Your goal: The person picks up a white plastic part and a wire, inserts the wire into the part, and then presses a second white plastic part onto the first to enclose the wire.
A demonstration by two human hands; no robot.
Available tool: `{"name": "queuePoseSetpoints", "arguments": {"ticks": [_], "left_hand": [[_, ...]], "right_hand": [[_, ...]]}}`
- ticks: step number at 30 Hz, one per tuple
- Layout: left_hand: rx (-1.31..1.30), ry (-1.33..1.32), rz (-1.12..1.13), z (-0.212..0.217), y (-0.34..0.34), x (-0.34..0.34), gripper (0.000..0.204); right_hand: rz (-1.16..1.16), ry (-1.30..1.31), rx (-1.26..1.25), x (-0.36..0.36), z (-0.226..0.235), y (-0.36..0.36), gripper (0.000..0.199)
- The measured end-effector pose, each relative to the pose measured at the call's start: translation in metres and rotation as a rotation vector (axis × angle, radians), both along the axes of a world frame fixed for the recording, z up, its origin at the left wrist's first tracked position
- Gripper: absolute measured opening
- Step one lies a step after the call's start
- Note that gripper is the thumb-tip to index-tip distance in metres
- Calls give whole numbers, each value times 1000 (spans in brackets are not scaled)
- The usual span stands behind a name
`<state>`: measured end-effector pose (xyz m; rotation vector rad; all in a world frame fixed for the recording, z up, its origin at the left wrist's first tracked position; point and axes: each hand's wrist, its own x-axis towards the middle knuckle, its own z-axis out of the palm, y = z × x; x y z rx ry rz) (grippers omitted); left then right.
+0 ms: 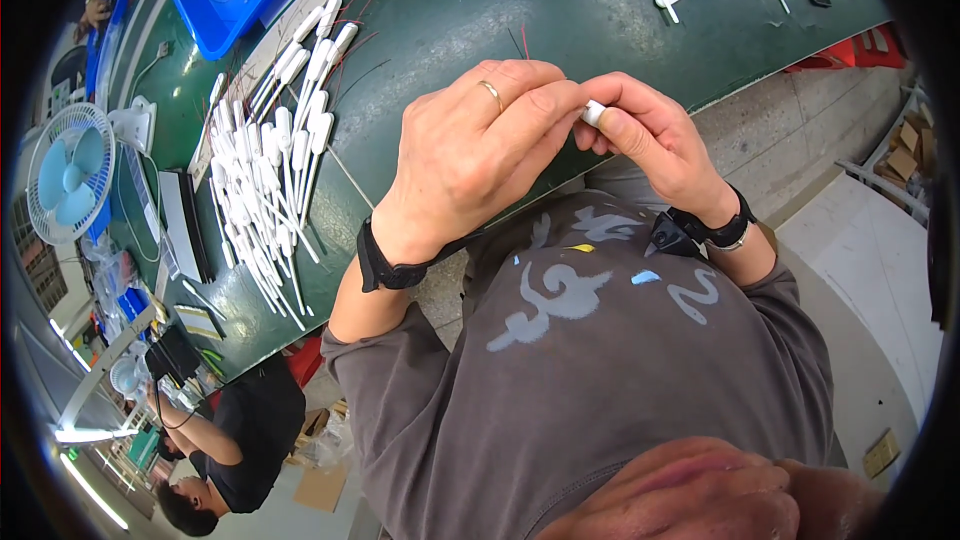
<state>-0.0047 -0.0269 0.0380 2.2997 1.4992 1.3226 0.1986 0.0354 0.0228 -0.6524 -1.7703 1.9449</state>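
Here, right fingers (630, 132) pinch a cylinder (593, 113); left fingers (552, 100) half-hidden, grip unclear; sticks (268, 147) nearby.

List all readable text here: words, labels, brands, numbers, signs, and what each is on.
None readable.
Dark shirt: printed shapes, no words I can make out.
Small white piece in the right hand: no lettering visible.
Pile of white parts: too small to tell.
Red item, upper right: pale marks, too blurred to read.

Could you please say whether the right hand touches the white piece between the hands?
Touching: in the head view, the right hand has its thumb on the white piece.
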Motion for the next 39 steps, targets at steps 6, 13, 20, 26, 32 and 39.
{"name": "queuePoseSetpoints", "arguments": {"ticks": [6, 13, 20, 26, 32, 39], "left_hand": [[3, 8, 0, 0, 0, -1, 24], [-17, 5, -3, 0, 1, -1, 23], [-2, -132, 176, 7, -5, 3, 21], [-266, -50, 133, -6, -5, 10, 23], [-78, -165, 119, -14, 1, 38, 27], [-29, -152, 70, 4, -3, 40, 25]], "right_hand": [[-3, -10, -127, 0, 3, 2, 28], [21, -23, -102, 1, 2, 4, 29], [-26, -1, -72, 2, -1, 4, 30], [-225, 241, 7, -10, -6, 4, 29], [-144, 374, -96, -8, 12, 1, 29], [-68, 216, 279, 4, 30, 8, 25]]}}
